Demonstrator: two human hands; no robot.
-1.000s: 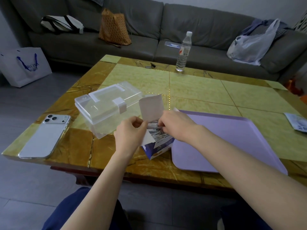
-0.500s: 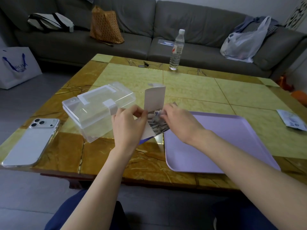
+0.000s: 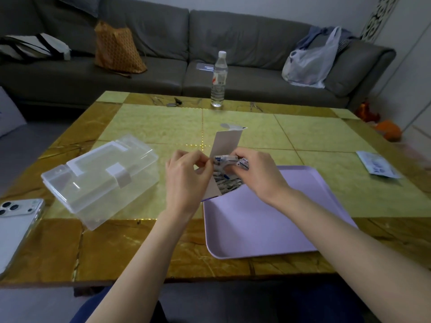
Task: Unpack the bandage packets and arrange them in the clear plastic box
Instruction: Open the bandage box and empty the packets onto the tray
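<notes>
A small cardboard bandage box (image 3: 227,142) is held up over the table's middle with its white lid flap standing open. My left hand (image 3: 186,176) grips the box by its left side. My right hand (image 3: 254,173) pinches a bunch of white and blue bandage packets (image 3: 225,159) at the box's mouth; more packets (image 3: 227,184) show inside the box below. The clear plastic box (image 3: 100,178) sits to the left of my hands, its lid shut and its white latch facing me.
A lilac tray (image 3: 268,220) lies right under and to the right of my hands. A white phone (image 3: 16,227) rests at the table's left edge. A loose packet (image 3: 376,166) lies far right. A water bottle (image 3: 219,80) stands at the far edge, with a grey sofa behind.
Both hands lifted the bandage box off the table and over the tray's near-left corner. My right hand has drawn a bunch of packets up to the box's mouth.
</notes>
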